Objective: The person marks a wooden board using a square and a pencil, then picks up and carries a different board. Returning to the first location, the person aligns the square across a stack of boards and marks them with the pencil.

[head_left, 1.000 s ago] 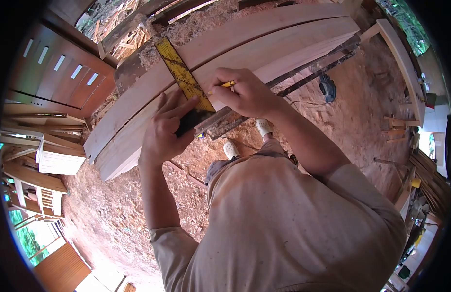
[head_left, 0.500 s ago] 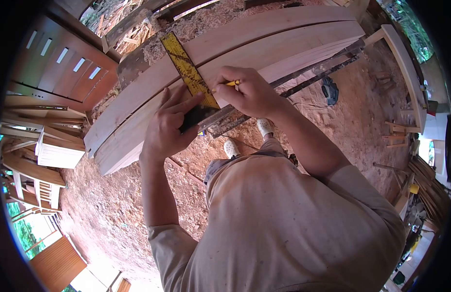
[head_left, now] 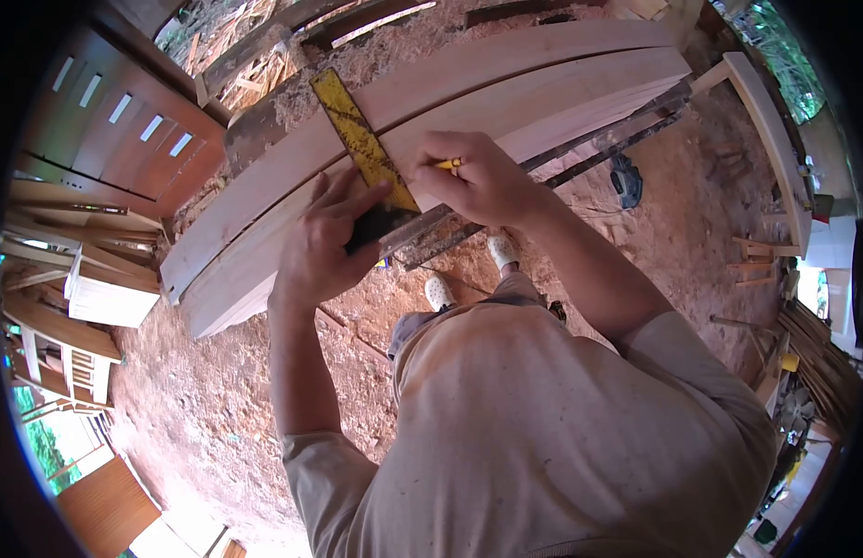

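Note:
A try square with a worn yellow blade point(head_left: 359, 132) and a dark stock point(head_left: 387, 223) lies across two long, curved wooden boards point(head_left: 543, 91). Fingers of my left hand point(head_left: 321, 244) spread over the square's near end, with the thumb along the dark stock, gripping it at the boards' near edge. Just right of the blade, my right hand point(head_left: 478, 179) is closed on a yellow pencil point(head_left: 448, 165). Its fingertips are down at the nearer board, and they hide the pencil's tip.
Dark rails point(head_left: 594, 153) run beneath the boards. A slotted wooden panel point(head_left: 124, 116) and stacked curved pieces point(head_left: 68, 307) stand at left. A power tool point(head_left: 627, 181) lies on the dirt floor at right, near a wooden frame point(head_left: 771, 139). Wood shavings lie beyond the boards.
The right hand has turned slightly at the blade's edge, and less of the pencil shows now. The left hand and the square stay nearly in place.

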`<state>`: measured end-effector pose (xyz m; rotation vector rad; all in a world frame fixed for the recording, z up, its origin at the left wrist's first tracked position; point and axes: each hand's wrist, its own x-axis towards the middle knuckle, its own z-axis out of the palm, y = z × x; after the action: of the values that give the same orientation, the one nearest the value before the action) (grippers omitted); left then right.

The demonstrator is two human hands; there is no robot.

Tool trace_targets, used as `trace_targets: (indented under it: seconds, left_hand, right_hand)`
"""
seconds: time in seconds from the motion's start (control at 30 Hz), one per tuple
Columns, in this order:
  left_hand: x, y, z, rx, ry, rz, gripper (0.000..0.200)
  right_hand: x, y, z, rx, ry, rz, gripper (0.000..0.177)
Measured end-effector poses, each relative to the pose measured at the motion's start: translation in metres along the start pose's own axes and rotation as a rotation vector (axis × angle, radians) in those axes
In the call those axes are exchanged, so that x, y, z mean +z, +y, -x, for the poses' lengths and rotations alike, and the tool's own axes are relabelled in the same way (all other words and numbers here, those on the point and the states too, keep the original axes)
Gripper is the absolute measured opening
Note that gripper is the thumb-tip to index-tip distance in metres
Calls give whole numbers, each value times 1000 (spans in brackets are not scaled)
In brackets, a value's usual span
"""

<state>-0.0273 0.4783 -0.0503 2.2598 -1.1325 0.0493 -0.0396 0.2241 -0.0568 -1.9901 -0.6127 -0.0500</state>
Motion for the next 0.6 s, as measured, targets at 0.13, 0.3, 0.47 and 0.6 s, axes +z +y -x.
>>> trace_targets:
  seconds: [0.13, 0.3, 0.47, 0.6]
  left_hand:
    - [4, -3, -2, 18, -14, 27, 71]
    - [3, 7, -5, -15, -33, 18, 60]
    - [3, 4, -4, 21, -50, -30, 57]
    - [0, 15, -4, -150, 46, 159, 43]
  right_hand:
    - [17, 11, -3, 12, 269, 101, 12]
    - [17, 5, 0, -32, 262, 166, 10]
    - [12, 1, 3, -21, 276, 64, 9]
    - [9, 2, 4, -47, 281, -33, 12]
